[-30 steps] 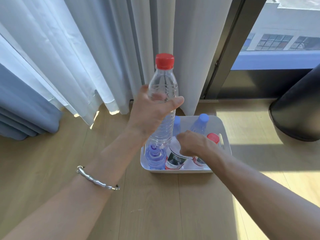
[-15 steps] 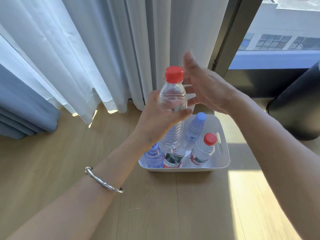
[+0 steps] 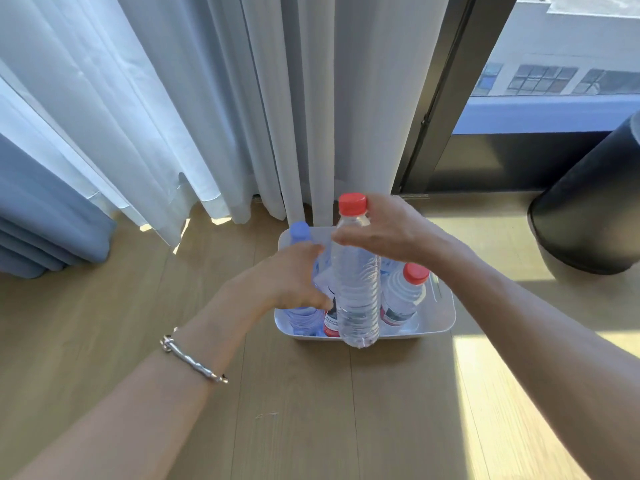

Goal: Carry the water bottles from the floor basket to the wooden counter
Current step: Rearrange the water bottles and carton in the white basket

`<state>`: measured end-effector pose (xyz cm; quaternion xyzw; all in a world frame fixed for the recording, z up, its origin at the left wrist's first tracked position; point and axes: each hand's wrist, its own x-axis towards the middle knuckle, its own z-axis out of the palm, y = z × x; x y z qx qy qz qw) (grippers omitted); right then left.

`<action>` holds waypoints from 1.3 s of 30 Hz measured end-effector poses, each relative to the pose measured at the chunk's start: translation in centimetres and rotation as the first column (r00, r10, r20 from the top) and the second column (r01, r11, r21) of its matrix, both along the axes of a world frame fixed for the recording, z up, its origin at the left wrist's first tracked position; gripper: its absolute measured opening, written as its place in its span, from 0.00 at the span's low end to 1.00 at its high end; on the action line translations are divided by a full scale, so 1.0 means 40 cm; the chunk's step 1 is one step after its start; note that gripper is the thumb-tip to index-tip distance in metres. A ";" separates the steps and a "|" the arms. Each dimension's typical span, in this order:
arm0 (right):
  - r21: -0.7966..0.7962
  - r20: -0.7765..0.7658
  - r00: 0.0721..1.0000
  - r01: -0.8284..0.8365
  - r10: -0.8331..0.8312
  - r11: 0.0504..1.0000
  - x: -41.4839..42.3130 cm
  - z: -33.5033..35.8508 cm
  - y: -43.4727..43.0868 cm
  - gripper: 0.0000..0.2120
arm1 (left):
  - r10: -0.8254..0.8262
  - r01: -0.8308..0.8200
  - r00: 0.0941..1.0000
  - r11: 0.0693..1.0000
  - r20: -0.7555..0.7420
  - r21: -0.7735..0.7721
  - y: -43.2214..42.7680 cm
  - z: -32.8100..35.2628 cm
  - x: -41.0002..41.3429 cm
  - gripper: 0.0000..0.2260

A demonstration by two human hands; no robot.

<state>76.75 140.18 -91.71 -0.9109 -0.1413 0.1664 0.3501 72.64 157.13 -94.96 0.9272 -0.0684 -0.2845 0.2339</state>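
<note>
Home rm (curtains (image 3: 207,98), wood floor (image 3: 311,410))

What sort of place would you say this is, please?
Probably a room high up in an apartment or hotel: floor-length white curtains hang beside a tall dark-framed window that overlooks another building, and a white basket sits on wood flooring.
</note>
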 end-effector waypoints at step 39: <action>-0.733 -0.206 0.943 -0.326 0.261 0.598 -0.008 -0.174 0.166 0.14 | -0.051 0.060 0.998 0.951 -0.040 0.303 0.065 -0.075 0.014 0.09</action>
